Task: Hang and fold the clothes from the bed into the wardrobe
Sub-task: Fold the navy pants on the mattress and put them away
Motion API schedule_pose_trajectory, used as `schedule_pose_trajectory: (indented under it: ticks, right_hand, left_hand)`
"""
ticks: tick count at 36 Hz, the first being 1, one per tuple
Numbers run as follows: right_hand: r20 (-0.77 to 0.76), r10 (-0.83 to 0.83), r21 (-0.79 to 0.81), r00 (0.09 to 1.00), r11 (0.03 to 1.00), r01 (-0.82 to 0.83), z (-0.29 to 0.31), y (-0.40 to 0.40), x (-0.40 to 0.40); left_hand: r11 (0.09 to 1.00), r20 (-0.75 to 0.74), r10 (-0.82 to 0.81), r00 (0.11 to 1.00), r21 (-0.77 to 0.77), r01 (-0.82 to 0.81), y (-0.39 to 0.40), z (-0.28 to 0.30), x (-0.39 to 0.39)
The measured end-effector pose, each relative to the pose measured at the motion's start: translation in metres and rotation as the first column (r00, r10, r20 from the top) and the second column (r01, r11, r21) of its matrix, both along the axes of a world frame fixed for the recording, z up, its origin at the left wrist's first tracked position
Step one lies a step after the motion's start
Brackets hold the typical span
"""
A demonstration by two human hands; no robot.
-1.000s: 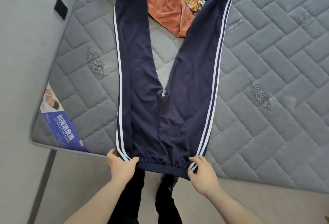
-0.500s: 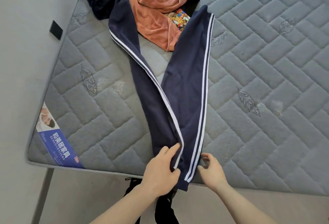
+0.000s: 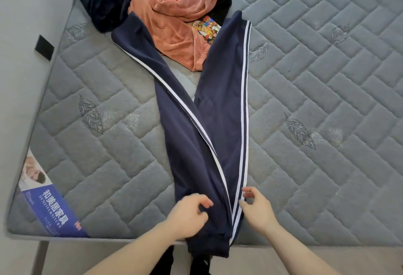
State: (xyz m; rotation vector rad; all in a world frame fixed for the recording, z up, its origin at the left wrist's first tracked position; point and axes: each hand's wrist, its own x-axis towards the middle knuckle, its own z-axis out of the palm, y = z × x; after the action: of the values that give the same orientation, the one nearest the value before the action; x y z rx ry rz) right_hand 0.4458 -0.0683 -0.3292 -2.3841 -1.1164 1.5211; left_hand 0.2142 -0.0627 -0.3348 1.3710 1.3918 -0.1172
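trousers (image 3: 209, 143) pinched by left hand (image 3: 188, 217); right hand (image 3: 256, 208) loose; clothes pile (image 3: 165, 12) covers legs.

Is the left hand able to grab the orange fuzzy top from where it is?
Probably not yet. The left hand is down at the trousers' waist, and the orange top lies far up the mattress.

grey quilted mattress (image 3: 327, 82) with stitched leaf patterns, blue printed label (image 3: 57, 213) on its near-left corner, small black square (image 3: 44, 47) on the wall
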Motion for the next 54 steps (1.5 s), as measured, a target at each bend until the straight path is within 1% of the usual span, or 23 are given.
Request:
schedule_pose_trajectory:
  ticks: [2, 4, 6, 8, 11, 15, 18, 20, 22, 24, 27, 30, 32, 33, 35, 36, 37, 39, 42, 45, 49, 52, 54]
  right_hand:
    - [-0.030, -0.023, 0.031, 0.999, 0.999, 0.024, -0.001, 0.024, -0.016]
    - [-0.047, -0.020, 0.072, 0.999, 0.997, 0.023, -0.003, 0.051, -0.035]
    - [-0.031, 0.017, 0.108, 0.999, 0.994, -0.013, -0.005, 0.079, -0.054]
    - [-0.008, 0.041, 0.143, 0.999, 0.989, -0.040, -0.008, 0.109, -0.072]
    - [0.009, 0.043, 0.188, 0.999, 0.981, -0.044, -0.016, 0.153, -0.099]
    - [0.082, 0.090, 0.218, 0.993, 0.970, -0.106, -0.033, 0.198, -0.126]
    - [0.148, 0.134, 0.190, 0.980, 0.968, -0.161, -0.045, 0.219, -0.138]
    - [0.197, 0.162, 0.221, 0.967, 0.954, -0.205, -0.051, 0.227, -0.142]
    - [0.196, 0.095, 0.355, 0.976, 0.921, -0.161, -0.048, 0.231, -0.143]
    - [0.119, -0.059, 0.486, 0.991, 0.874, -0.007, -0.040, 0.231, -0.139]
    - [0.042, -0.275, 0.622, 0.961, 0.759, 0.190, -0.028, 0.222, -0.126]
    - [0.029, -0.437, 0.615, 0.899, 0.717, 0.329, -0.022, 0.214, -0.103]
    - [0.061, -0.486, 0.529, 0.872, 0.756, 0.385, -0.025, 0.211, -0.084]
    - [0.097, -0.473, 0.456, 0.875, 0.803, 0.383, -0.027, 0.210, -0.076]
    - [0.170, -0.381, 0.283, 0.909, 0.902, 0.325, -0.034, 0.209, -0.059]
    - [0.191, -0.328, 0.219, 0.925, 0.933, 0.286, -0.036, 0.210, -0.053]
    - [0.200, -0.282, 0.199, 0.938, 0.950, 0.243, -0.038, 0.212, -0.049]
    - [0.208, -0.217, 0.272, 0.954, 0.949, 0.156, -0.038, 0.219, -0.048]
    - [0.255, -0.070, 0.431, 0.964, 0.901, -0.048, -0.034, 0.243, -0.059]
    - [0.265, 0.109, 0.527, 0.958, 0.816, -0.239, -0.034, 0.273, -0.079]
    - [0.282, 0.324, 0.569, 0.903, 0.701, -0.430, -0.043, 0.311, -0.112]
    - [0.297, 0.411, 0.597, 0.862, 0.625, -0.503, -0.051, 0.340, -0.139]
    - [0.323, 0.450, 0.594, 0.833, 0.589, -0.548, -0.058, 0.357, -0.154]
  left_hand:
    - [0.986, -0.036, 0.136, 0.990, 0.107, -0.132, 0.029, 0.000, -0.023]
    - [0.949, -0.064, 0.229, 0.971, 0.237, -0.208, 0.061, -0.001, -0.048]
    - [0.912, -0.095, 0.291, 0.952, 0.330, -0.246, 0.092, -0.003, -0.073]
    - [0.897, -0.163, 0.321, 0.933, 0.369, -0.244, 0.121, -0.006, -0.098]
    - [0.931, -0.301, 0.282, 0.911, 0.317, -0.184, 0.157, -0.014, -0.130]
    - [0.985, -0.431, 0.114, 0.895, 0.167, -0.045, 0.188, -0.030, -0.157]
    - [0.999, -0.439, -0.025, 0.898, 0.018, 0.037, 0.199, -0.045, -0.166]
    - [0.998, -0.416, -0.064, 0.907, -0.049, 0.048, 0.200, -0.055, -0.168]
    - [0.996, -0.411, -0.078, 0.908, -0.070, 0.054, 0.201, -0.059, -0.166]
    - [0.993, -0.417, -0.101, 0.904, -0.098, 0.065, 0.202, -0.057, -0.166]
    - [0.988, -0.433, -0.133, 0.891, -0.133, 0.083, 0.209, -0.050, -0.166]
    - [0.994, -0.472, -0.096, 0.876, -0.084, 0.063, 0.222, -0.042, -0.164]
    - [0.999, -0.490, -0.039, 0.871, 0.002, 0.046, 0.234, -0.037, -0.162]
    - [0.998, -0.495, -0.011, 0.869, 0.046, 0.039, 0.242, -0.035, -0.161]
    - [0.991, -0.499, 0.047, 0.865, 0.129, 0.020, 0.259, -0.033, -0.155]
    - [0.988, -0.499, 0.076, 0.863, 0.154, 0.002, 0.269, -0.034, -0.150]
    - [0.986, -0.499, 0.103, 0.861, 0.163, -0.024, 0.279, -0.034, -0.145]
    - [0.985, -0.512, 0.152, 0.846, 0.151, -0.086, 0.298, -0.038, -0.135]
    - [0.977, -0.565, 0.213, 0.797, 0.098, -0.191, 0.324, -0.048, -0.123]
    - [0.954, -0.595, 0.267, 0.758, 0.051, -0.295, 0.343, -0.055, -0.110]
    - [0.950, -0.624, 0.243, 0.743, 0.000, -0.311, 0.346, -0.063, -0.097]
    - [0.953, -0.624, 0.242, 0.743, 0.008, -0.303, 0.343, -0.071, -0.097]
    - [0.952, -0.626, 0.225, 0.747, -0.020, -0.304, 0.346, -0.076, -0.100]
